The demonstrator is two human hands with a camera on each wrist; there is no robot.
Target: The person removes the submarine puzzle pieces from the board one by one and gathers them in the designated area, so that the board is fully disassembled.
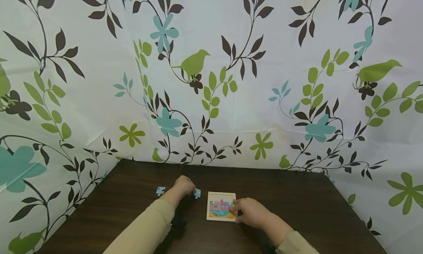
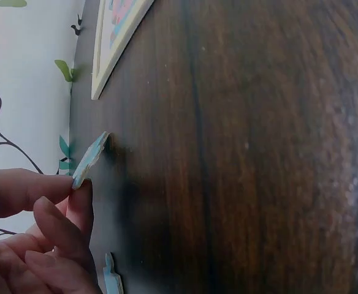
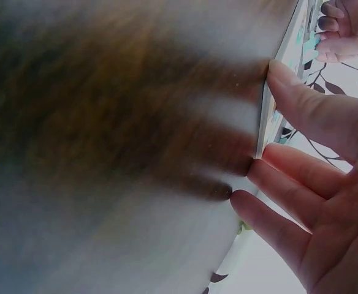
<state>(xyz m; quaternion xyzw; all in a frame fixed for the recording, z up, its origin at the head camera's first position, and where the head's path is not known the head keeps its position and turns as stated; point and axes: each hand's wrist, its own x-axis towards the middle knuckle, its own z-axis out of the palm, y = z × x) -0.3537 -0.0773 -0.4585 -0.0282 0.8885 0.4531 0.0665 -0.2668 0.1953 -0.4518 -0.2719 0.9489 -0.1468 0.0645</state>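
**Left hand (image 1: 184, 186) pinches a puzzle piece (image 1: 197, 193) while right hand (image 1: 252, 212) touches the tray (image 1: 222, 196)**

We look down on a dark wood-grain table (image 1: 290, 197), where a small puzzle in a pale-framed tray lies flat between two bare hands. Inside the tray, joined pieces (image 1: 219, 207) fill the lower part with pink, blue and a patch of yellow near the right side; along the top we see a pale strip with bare backing.

We find the left hand to the left of the tray, its thumb and finger pinching one light-blue piece by its edge. From the left wrist view we see this piece tilted steeply, well apart from the tray's frame. We cannot tell whether its far tip touches the table. Another blue piece (image 1: 160, 191) lies on the table farther left, just beyond the left wrist.

At the tray's right side we see the right hand with its fingers spread and fairly straight, the thumb set apart from them. The thumb meets the frame near its lower right corner, and a fingertip reaches over the right edge toward the yellow patch. Other fingertips sit lower, close to the tabletop.

Both arms wear beige sleeves (image 1: 142, 226). Behind the table we see a white backdrop (image 1: 231, 107) printed with green birds, blue flowers and dark leafy branches.
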